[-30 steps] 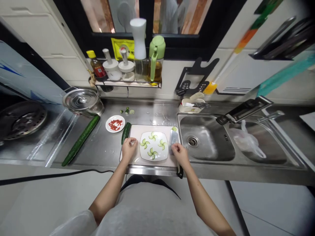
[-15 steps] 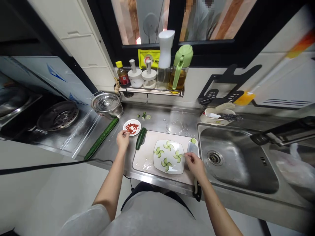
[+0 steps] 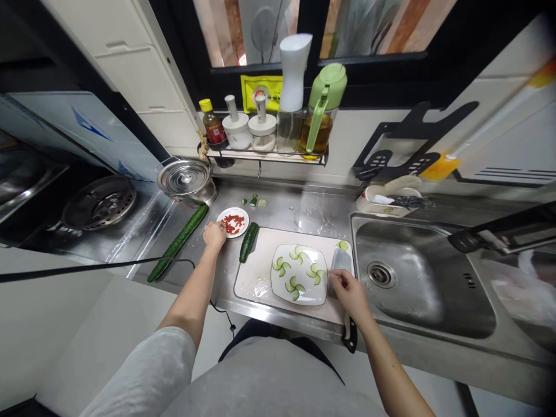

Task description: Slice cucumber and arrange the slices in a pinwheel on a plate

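Note:
My left hand (image 3: 214,236) is at the near-left rim of a small white plate (image 3: 237,233) bearing red chopped bits (image 3: 233,223). Its fingers are drawn together; whatever they hold is too small to make out. Beside the right edge of a square white plate (image 3: 304,296), my right hand (image 3: 351,294) has thumb and forefinger pinched, their contents hidden. Several cucumber slices form pinwheels (image 3: 295,286) on that plate, which rests on a cutting board (image 3: 254,284). A cut cucumber piece (image 3: 249,243) lies across the board's left edge.
A knife (image 3: 349,335) lies along the board's right side, black handle past the counter edge. A whole cucumber (image 3: 179,243) and a lidded steel pot (image 3: 187,180) are left, the sink (image 3: 417,278) right. Bottles and jars line a rack (image 3: 269,157). A black cable (image 3: 99,263) crosses at left.
The view has shifted slightly. My left hand has moved a little farther along the small plate's left rim. My right hand stays beside the square plate, fingertips slightly farther from its edge.

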Available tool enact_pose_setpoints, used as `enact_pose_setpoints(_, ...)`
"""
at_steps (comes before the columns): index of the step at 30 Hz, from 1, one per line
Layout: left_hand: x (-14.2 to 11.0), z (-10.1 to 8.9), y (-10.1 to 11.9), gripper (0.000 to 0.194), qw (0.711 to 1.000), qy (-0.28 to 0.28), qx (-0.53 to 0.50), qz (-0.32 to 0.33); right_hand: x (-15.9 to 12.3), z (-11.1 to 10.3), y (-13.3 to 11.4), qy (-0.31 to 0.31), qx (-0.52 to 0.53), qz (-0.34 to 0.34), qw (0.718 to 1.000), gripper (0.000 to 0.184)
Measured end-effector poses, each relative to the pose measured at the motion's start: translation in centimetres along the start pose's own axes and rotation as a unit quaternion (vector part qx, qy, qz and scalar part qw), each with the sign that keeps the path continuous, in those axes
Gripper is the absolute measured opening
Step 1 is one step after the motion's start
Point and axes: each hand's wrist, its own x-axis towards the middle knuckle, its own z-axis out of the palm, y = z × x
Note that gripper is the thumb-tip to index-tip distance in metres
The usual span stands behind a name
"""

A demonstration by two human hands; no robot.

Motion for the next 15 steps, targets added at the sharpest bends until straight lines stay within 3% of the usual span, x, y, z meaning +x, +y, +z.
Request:
enact_pose_setpoints(10, 0.53, 0.44, 0.25, 0.014, 0.999, -0.036, 0.014, 0.015, 0.53, 0.1, -0.66, 0.0, -0.027, -0.015, 1.0, 0.039)
enact_pose_setpoints(13, 0.36, 0.44, -0.05, 0.01, 0.998, -0.037, -0.04, 0.015, 0.67, 0.19, -0.64, -0.001, -0.028, -0.014, 0.999, 0.039)
enact_pose_setpoints(15, 0.33, 0.41, -0.21, 0.004, 0.99, -0.035, -0.138, -0.007, 0.73, 0.19, -0.59, -0.003, -0.027, -0.012, 1.0, 0.039)
